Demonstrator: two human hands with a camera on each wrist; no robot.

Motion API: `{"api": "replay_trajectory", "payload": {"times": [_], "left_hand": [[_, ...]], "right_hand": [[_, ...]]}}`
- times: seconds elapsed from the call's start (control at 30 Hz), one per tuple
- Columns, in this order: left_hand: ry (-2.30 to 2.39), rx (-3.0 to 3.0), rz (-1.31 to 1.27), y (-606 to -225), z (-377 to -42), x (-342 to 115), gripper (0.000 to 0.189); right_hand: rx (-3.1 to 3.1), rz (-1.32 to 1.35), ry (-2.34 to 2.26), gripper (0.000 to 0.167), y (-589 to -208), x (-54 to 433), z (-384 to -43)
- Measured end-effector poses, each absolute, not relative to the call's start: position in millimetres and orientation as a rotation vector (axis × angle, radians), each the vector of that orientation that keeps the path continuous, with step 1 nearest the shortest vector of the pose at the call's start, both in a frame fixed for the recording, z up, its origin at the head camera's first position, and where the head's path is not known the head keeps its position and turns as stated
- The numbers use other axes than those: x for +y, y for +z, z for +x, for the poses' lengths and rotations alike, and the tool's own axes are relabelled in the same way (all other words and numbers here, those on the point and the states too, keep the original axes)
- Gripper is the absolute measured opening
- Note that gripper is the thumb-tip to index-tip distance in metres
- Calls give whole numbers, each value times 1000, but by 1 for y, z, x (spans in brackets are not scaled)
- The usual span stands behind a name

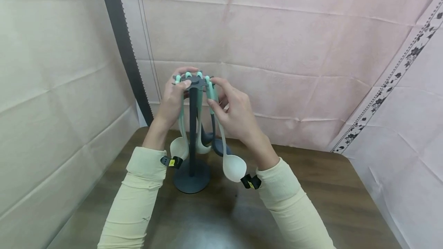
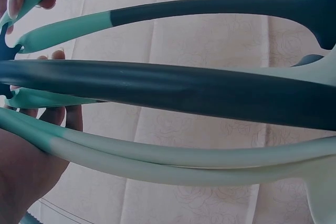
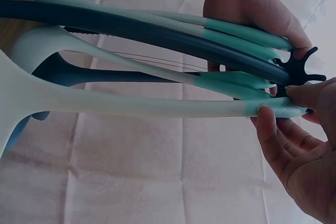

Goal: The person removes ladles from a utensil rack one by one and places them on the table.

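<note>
A dark utensil stand point(image 1: 192, 133) holds several kitchen utensils with mint-green handle ends around its top. My left hand point(image 1: 169, 103) grips the stand's top, thumb on the hub and fingers behind the rim. At the right side, my right hand point(image 1: 238, 110) pinches the mint-green end of a white spoon point(image 1: 234, 167) close to a hook. In the right wrist view, thumb and fingertips hold that spoon's handle point(image 3: 157, 108). Two pale handles point(image 2: 157, 161) hang side by side near my left palm. A dark-headed utensil point(image 1: 219, 147) hangs behind the white spoon.
The stand's round base point(image 1: 192, 181) rests on a brown wooden table point(image 1: 297, 203). Pale creased cloth point(image 1: 277, 41) rises behind and on both sides, close to the table's back edge. Black wrist devices point(image 1: 250, 181) sit at both cuffs.
</note>
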State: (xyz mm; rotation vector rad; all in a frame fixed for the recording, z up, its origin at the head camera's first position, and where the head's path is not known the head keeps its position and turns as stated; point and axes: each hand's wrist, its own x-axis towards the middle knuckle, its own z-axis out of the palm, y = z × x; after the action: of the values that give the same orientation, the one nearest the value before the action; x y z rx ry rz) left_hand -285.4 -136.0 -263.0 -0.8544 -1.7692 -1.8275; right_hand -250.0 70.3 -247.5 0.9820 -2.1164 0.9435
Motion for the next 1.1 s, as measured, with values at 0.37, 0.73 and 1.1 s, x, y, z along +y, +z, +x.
{"api": "replay_trajectory", "payload": {"times": [0.37, 0.73, 1.1], "left_hand": [[-1845, -1744, -864, -264, -289, -137, 49], [-1846, -1734, -873, -265, -290, -136, 49], [-1841, -1738, -851, -266, -291, -138, 46]], "right_hand": [[-2093, 982, 959, 50, -245, 71, -249], [-2078, 986, 993, 50, -248, 72, -250], [-2094, 998, 975, 53, -249, 73, -250]]}}
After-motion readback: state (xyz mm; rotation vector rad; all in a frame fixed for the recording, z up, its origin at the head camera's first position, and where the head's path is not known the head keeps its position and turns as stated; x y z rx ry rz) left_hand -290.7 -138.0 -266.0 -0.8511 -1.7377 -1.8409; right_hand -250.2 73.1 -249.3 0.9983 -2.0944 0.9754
